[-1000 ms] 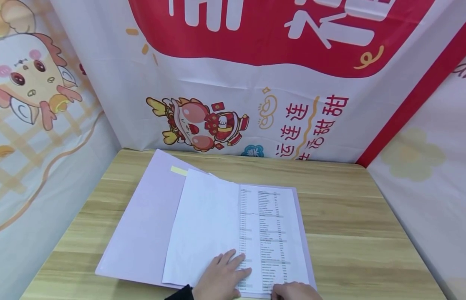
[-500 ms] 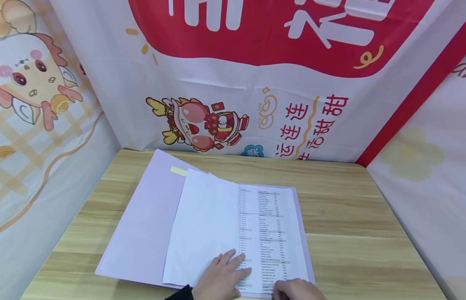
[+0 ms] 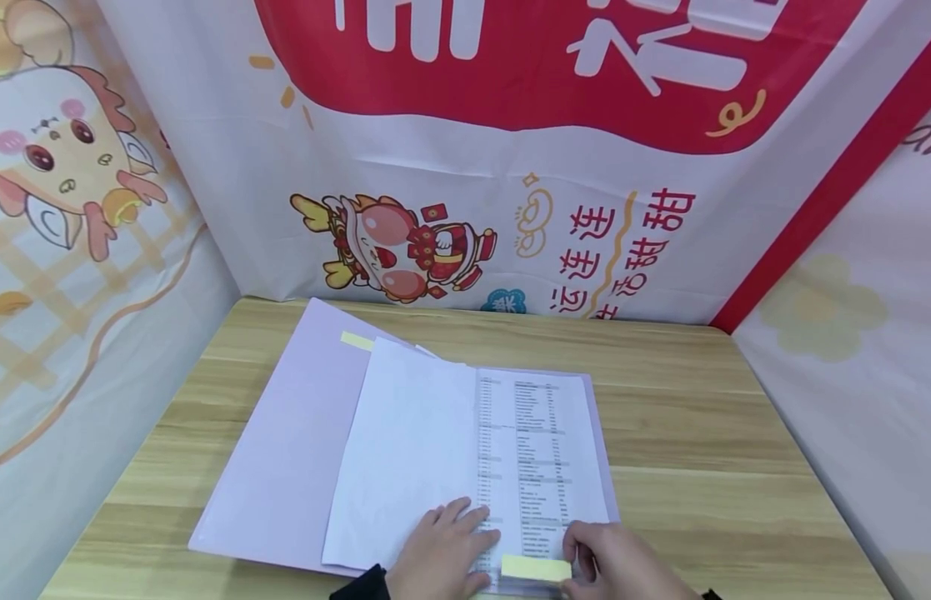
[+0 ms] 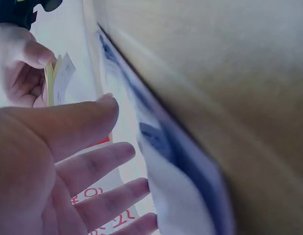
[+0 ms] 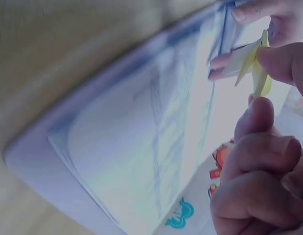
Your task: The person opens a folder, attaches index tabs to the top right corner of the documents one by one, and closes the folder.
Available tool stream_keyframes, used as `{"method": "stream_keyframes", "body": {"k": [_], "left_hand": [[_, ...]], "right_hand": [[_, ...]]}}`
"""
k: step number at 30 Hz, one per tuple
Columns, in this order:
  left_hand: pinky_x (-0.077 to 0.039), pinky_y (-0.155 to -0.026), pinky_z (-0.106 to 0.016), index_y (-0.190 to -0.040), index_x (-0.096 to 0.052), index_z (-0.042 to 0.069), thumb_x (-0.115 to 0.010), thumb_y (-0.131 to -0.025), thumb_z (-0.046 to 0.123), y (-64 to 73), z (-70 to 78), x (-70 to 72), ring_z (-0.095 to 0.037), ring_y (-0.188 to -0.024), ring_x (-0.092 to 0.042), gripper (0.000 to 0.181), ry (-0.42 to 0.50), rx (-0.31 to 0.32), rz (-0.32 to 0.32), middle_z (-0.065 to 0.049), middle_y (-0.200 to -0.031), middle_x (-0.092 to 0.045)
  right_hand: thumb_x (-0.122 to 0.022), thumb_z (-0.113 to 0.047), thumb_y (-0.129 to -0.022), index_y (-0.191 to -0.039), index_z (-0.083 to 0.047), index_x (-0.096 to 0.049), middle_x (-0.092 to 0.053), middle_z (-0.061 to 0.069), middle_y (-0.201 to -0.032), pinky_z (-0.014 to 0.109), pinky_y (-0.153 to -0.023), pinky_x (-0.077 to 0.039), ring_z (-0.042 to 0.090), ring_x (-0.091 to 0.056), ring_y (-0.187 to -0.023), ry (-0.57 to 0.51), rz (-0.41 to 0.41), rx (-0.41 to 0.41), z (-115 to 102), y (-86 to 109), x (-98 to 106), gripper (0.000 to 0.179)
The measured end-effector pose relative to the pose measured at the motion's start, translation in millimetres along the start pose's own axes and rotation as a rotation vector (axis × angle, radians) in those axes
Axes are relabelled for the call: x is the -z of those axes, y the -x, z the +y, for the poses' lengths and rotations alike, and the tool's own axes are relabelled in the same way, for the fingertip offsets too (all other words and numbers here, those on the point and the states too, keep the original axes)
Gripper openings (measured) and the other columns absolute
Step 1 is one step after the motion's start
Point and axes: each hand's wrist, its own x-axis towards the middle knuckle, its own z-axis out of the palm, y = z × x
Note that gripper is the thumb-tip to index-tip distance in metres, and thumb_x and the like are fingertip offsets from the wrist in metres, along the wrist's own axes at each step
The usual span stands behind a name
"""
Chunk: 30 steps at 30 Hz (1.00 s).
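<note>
A lilac folder (image 3: pixel 262 467) lies spread on the table, with a blank white sheet (image 3: pixel 408 433) turned left and a printed list page (image 3: pixel 563 467) on its right. My left hand (image 3: pixel 444 550) rests on the papers near the bottom middle, fingers extended; the left wrist view shows them along the page edge. My right hand (image 3: pixel 623 562) pinches a small pad of yellow sticky notes (image 3: pixel 536 569) between thumb and index finger, over the page's lower edge. The right wrist view shows the sticky notes (image 5: pixel 256 66) fanned apart, with a whitish slip among them.
A yellow sticky tab (image 3: pixel 357 341) pokes out at the top of the blank sheet, over the folder's left cover. The wooden table (image 3: pixel 705 467) meets a printed cloth backdrop (image 3: pixel 247 183) behind, with cloth walls on both sides.
My right hand has come up from the bottom edge over the page's lower right, bringing the yellow sticky notes into view. The left hand stays nearly in place on the papers.
</note>
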Motion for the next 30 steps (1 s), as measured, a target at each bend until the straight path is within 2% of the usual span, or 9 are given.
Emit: {"method": "stream_keyframes", "body": {"k": [8,12,14,17,21,24,26,28,30], "left_hand": [[-0.053,-0.093,-0.046,-0.126,-0.071,0.022,-0.073,-0.094,0.037,-1.1,6.8,13.3,-0.019,-0.124,-0.059,0.035,0.110,0.071,0.145,0.002,-0.127,-0.068],[-0.053,-0.096,-0.046,-0.127,-0.070,0.019,-0.071,-0.095,0.031,-2.8,9.2,20.9,-0.019,-0.122,-0.062,0.034,0.195,0.094,0.214,0.001,-0.126,-0.069],[-0.053,-0.098,-0.045,-0.131,-0.067,0.017,-0.070,-0.096,0.027,-3.8,9.9,24.9,-0.019,-0.122,-0.062,0.036,0.280,0.108,0.242,0.000,-0.129,-0.068],[-0.057,-0.091,-0.038,-0.136,-0.063,0.016,-0.068,-0.098,0.023,-6.7,10.3,30.4,-0.014,-0.113,-0.065,0.040,0.439,0.124,0.296,-0.001,-0.126,-0.068],[-0.057,-0.079,-0.029,-0.133,-0.064,0.014,-0.067,-0.096,0.013,-12.3,8.3,34.5,-0.005,-0.092,-0.064,0.037,0.697,0.100,0.352,0.000,-0.108,-0.070],[-0.059,-0.068,-0.030,-0.130,-0.065,0.010,-0.065,-0.092,0.005,-14.8,6.1,35.8,-0.007,-0.084,-0.065,0.038,0.910,0.061,0.333,-0.001,-0.100,-0.068],[-0.060,-0.061,-0.031,-0.129,-0.064,0.007,-0.065,-0.092,0.005,-16.2,4.8,36.7,-0.012,-0.081,-0.067,0.037,1.028,0.043,0.305,-0.003,-0.097,-0.067],[-0.059,-0.053,-0.031,-0.128,-0.065,0.005,-0.067,-0.095,0.011,-18.2,4.0,37.9,-0.019,-0.079,-0.068,0.033,1.109,0.046,0.279,-0.004,-0.095,-0.067],[-0.059,-0.053,-0.030,-0.125,-0.066,0.004,-0.068,-0.097,0.020,-21.1,3.4,39.1,-0.024,-0.079,-0.068,0.032,1.155,0.063,0.269,-0.007,-0.093,-0.068]], "right_hand": [[-0.087,-0.017,-0.077,-0.084,-0.021,-0.057,-0.047,-0.016,-0.066,0.019,-0.050,-0.039,-0.002,-0.042,-0.057,0.136,0.212,0.061,-9,-3.4,23,0.031],[-0.088,-0.015,-0.078,-0.086,-0.020,-0.057,-0.046,-0.015,-0.066,0.018,-0.050,-0.038,-0.002,-0.041,-0.057,0.186,0.297,0.052,-14,-5.7,32,0.032],[-0.087,-0.015,-0.078,-0.086,-0.020,-0.058,-0.046,-0.015,-0.066,0.019,-0.050,-0.038,-0.001,-0.041,-0.057,0.188,0.309,0.034,-17,-7.7,34,0.031],[-0.087,-0.015,-0.078,-0.086,-0.021,-0.058,-0.047,-0.016,-0.066,0.019,-0.050,-0.039,-0.001,-0.042,-0.057,0.188,0.318,0.029,-20,-11.3,35,0.030],[-0.088,-0.015,-0.078,-0.086,-0.021,-0.058,-0.047,-0.016,-0.066,0.019,-0.050,-0.039,-0.001,-0.042,-0.058,0.193,0.339,0.041,-23,-15.2,33,0.031],[-0.088,-0.015,-0.078,-0.086,-0.021,-0.058,-0.047,-0.015,-0.067,0.019,-0.051,-0.040,0.000,-0.043,-0.058,0.196,0.348,0.043,-24,-17.3,33,0.032],[-0.088,-0.015,-0.078,-0.087,-0.021,-0.058,-0.048,-0.015,-0.067,0.019,-0.051,-0.040,0.000,-0.043,-0.058,0.197,0.353,0.044,-25,-18.2,33,0.032],[-0.089,-0.015,-0.077,-0.087,-0.021,-0.058,-0.048,-0.015,-0.067,0.019,-0.052,-0.041,0.000,-0.044,-0.058,0.198,0.359,0.043,-26,-18.9,33,0.032],[-0.089,-0.015,-0.077,-0.087,-0.020,-0.058,-0.048,-0.015,-0.068,0.019,-0.052,-0.040,0.000,-0.043,-0.059,0.198,0.367,0.050,-27,-19.0,34,0.032]]}}
